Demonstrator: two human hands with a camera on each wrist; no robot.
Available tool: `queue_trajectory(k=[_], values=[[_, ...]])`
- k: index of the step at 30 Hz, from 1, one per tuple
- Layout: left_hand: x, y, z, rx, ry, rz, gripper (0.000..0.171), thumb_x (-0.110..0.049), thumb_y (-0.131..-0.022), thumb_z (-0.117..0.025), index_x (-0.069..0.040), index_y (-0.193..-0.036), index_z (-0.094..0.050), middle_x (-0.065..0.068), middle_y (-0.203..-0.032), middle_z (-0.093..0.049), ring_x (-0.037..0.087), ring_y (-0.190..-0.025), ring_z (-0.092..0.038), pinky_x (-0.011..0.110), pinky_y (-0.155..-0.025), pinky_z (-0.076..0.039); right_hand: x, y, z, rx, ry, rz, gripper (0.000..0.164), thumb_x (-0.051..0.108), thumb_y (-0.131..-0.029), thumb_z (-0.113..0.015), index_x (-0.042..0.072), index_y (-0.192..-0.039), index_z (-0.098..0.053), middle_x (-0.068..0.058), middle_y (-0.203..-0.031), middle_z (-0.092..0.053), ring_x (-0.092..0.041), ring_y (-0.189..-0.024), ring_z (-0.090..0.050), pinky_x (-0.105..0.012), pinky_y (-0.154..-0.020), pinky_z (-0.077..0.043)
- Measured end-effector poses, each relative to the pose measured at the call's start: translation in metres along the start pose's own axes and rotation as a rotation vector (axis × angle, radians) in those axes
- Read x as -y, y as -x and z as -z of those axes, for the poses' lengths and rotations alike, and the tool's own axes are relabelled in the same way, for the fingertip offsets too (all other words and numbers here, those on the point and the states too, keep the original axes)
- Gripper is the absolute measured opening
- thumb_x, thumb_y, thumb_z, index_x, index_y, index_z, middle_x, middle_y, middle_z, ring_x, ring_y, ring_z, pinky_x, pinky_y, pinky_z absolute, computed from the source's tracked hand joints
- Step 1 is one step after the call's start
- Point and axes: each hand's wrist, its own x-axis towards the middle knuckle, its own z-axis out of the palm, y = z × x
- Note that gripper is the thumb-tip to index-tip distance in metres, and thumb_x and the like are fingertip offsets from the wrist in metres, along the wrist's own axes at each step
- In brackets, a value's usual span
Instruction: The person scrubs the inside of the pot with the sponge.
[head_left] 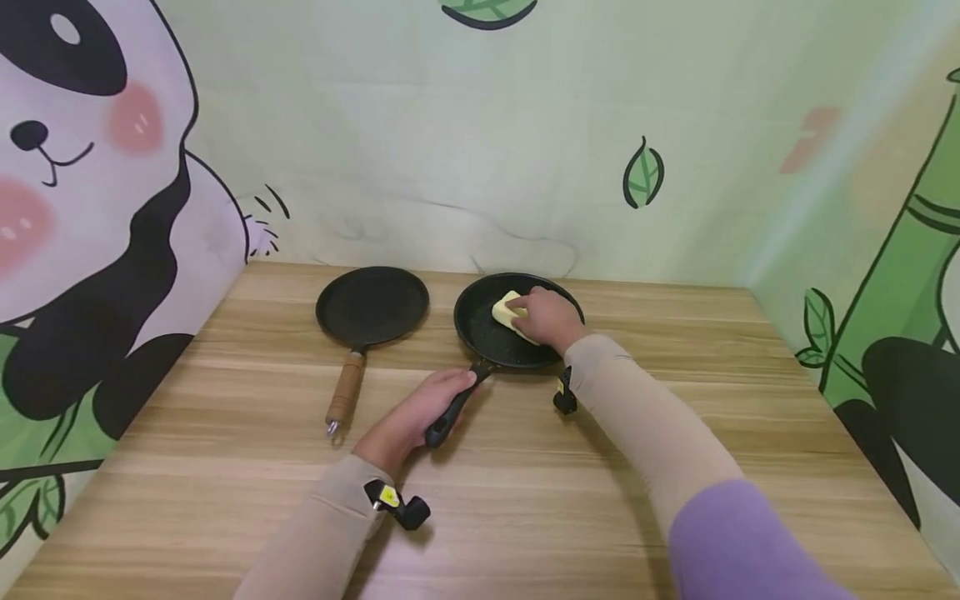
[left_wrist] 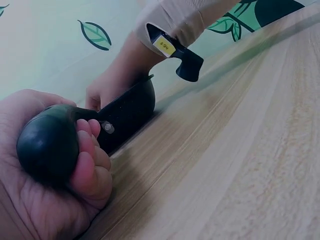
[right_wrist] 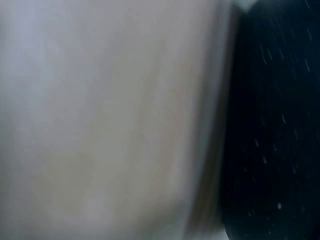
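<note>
My left hand (head_left: 427, 406) grips the black handle (head_left: 450, 414) of a deep frying pan (head_left: 477, 321). In the left wrist view its fingers (left_wrist: 92, 182) curl round the handle's rounded end. My right hand (head_left: 552, 317) reaches over the pan from the right and holds a pale yellow sponge (head_left: 508, 310) against the dark speckled inside. The hand hides part of the sponge. Motion blurs the right wrist view, where the pan's speckled surface (right_wrist: 275, 130) fills the right side.
Left of the frying pan, a flat black pan (head_left: 372, 305) with a wooden handle (head_left: 346, 389) lies on the wood-grain table (head_left: 517, 508). A backdrop (head_left: 480, 150) with painted leaves and pandas rises at the table's back and sides. A small black camera sits on each sleeved wrist.
</note>
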Motion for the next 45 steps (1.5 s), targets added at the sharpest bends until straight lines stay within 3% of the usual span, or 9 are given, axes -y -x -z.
queue_trajectory(k=[2, 9, 17, 23, 27, 30, 36, 42, 45], values=[[-0.001, 0.0, 0.0, -0.005, -0.002, -0.001, 0.04, -0.033, -0.104, -0.049, 0.003, -0.12, -0.058, 0.003, -0.064, -0.047, 0.012, -0.047, -0.044, 0.025, -0.037, -0.037, 0.002, 0.003, -0.001, -0.021, 0.023, 0.008, 0.042, 0.038, -0.099, -0.06, 0.027, -0.14, -0.062, -0.012, -0.124, -0.062, -0.027, -0.104, -0.062, -0.043, -0.087, -0.053], [0.0, 0.0, 0.0, -0.035, -0.014, -0.003, 0.04, -0.032, -0.103, -0.05, 0.004, -0.12, -0.06, 0.003, -0.065, -0.047, 0.012, -0.048, -0.045, 0.024, -0.04, -0.037, 0.024, 0.023, -0.002, -0.019, -0.039, 0.237, 0.042, 0.035, -0.091, -0.071, 0.023, -0.131, -0.07, -0.009, -0.116, -0.068, -0.023, -0.103, -0.064, -0.04, -0.089, -0.053], [0.001, -0.003, -0.006, -0.051, -0.025, -0.027, 0.041, -0.032, -0.103, -0.051, 0.005, -0.119, -0.061, 0.002, -0.073, -0.048, 0.012, -0.054, -0.045, 0.023, -0.048, -0.039, 0.015, 0.029, 0.009, -0.046, -0.124, 0.218, 0.043, 0.033, -0.091, -0.072, 0.025, -0.132, -0.069, -0.01, -0.122, -0.064, -0.025, -0.109, -0.062, -0.042, -0.093, -0.051], [0.002, -0.006, -0.019, -0.085, -0.022, -0.077, 0.038, -0.028, -0.104, -0.05, 0.007, -0.113, -0.062, 0.003, -0.075, -0.047, 0.015, -0.061, -0.045, 0.025, -0.053, -0.039, -0.016, 0.031, 0.042, -0.153, -0.219, 0.086, 0.053, 0.038, -0.093, -0.069, 0.021, -0.142, -0.06, -0.018, -0.128, -0.058, -0.033, -0.109, -0.058, -0.05, -0.092, -0.049], [0.001, -0.009, -0.03, -0.108, -0.018, -0.117, 0.037, -0.028, -0.105, -0.049, 0.007, -0.105, -0.062, 0.003, -0.082, -0.046, 0.018, -0.072, -0.043, 0.028, -0.064, -0.037, -0.036, 0.037, 0.065, -0.174, -0.241, -0.02, 0.055, 0.04, -0.095, -0.065, 0.019, -0.145, -0.056, -0.02, -0.133, -0.056, -0.037, -0.117, -0.055, -0.054, -0.097, -0.046], [0.001, -0.013, -0.038, -0.112, 0.0, -0.118, 0.036, -0.03, -0.105, -0.051, 0.005, -0.1, -0.059, 0.004, -0.083, -0.045, 0.018, -0.072, -0.042, 0.028, -0.062, -0.037, -0.05, 0.044, 0.076, -0.181, -0.237, -0.077, 0.056, 0.041, -0.096, -0.063, 0.016, -0.146, -0.055, -0.021, -0.136, -0.056, -0.039, -0.123, -0.053, -0.056, -0.099, -0.045], [-0.001, -0.017, -0.053, -0.121, 0.051, -0.088, 0.033, -0.032, -0.105, -0.054, 0.001, -0.101, -0.056, 0.004, -0.084, -0.045, 0.017, -0.067, -0.045, 0.025, -0.052, -0.04, -0.076, 0.052, 0.08, -0.194, -0.256, -0.181, 0.059, 0.041, -0.094, -0.06, 0.011, -0.145, -0.054, -0.02, -0.143, -0.055, -0.041, -0.132, -0.049, -0.057, -0.102, -0.043], [-0.004, -0.018, -0.067, -0.097, 0.097, -0.072, 0.033, -0.032, -0.105, -0.053, 0.0, -0.1, -0.052, 0.002, -0.078, -0.044, 0.013, -0.053, -0.045, 0.023, -0.045, -0.04, -0.105, 0.062, 0.072, -0.177, -0.254, -0.282, 0.062, 0.042, -0.094, -0.057, 0.009, -0.146, -0.05, -0.024, -0.141, -0.054, -0.042, -0.127, -0.051, -0.057, -0.1, -0.043], [-0.005, -0.019, -0.069, -0.093, 0.104, -0.069, 0.032, -0.034, -0.105, -0.053, -0.002, -0.101, -0.053, 0.002, -0.079, -0.044, 0.012, -0.053, -0.046, 0.022, -0.046, -0.04, -0.117, 0.07, 0.069, -0.158, -0.251, -0.313, 0.064, 0.043, -0.094, -0.056, 0.008, -0.146, -0.048, -0.026, -0.141, -0.053, -0.044, -0.126, -0.05, -0.058, -0.098, -0.043]])
